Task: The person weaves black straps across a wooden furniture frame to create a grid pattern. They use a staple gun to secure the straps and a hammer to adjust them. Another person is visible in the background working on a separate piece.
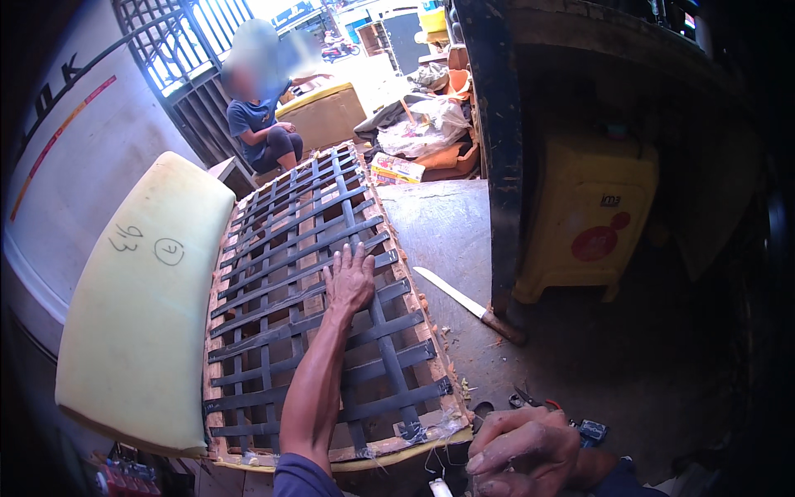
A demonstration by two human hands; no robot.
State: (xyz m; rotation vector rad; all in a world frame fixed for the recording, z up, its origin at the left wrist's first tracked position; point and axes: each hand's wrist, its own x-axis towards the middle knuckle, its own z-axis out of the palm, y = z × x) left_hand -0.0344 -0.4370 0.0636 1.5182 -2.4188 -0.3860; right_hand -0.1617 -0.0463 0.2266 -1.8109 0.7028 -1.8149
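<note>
My left hand (352, 277) lies with its fingers spread on the woven black webbing straps (385, 335) of a wooden seat frame (445, 385). The straps cross one another and are fixed along the frame's edges. By the frame's near right corner, my right hand (526, 451) is closed, fingers curled together. What it may hold is hidden. Thin pale threads and a small white object (440, 488) show just left of it. Tight against the frame's left side stands a pale yellow foam cushion (149, 282) with handwritten marks.
A long knife (464, 300) with a wooden handle lies right of the frame. Dark hand tools (530, 398) are near my right hand. A yellow plastic stool (592, 215) stands at right. Beyond the frame, another person (265, 124) crouches beside a tan upholstered piece (323, 116).
</note>
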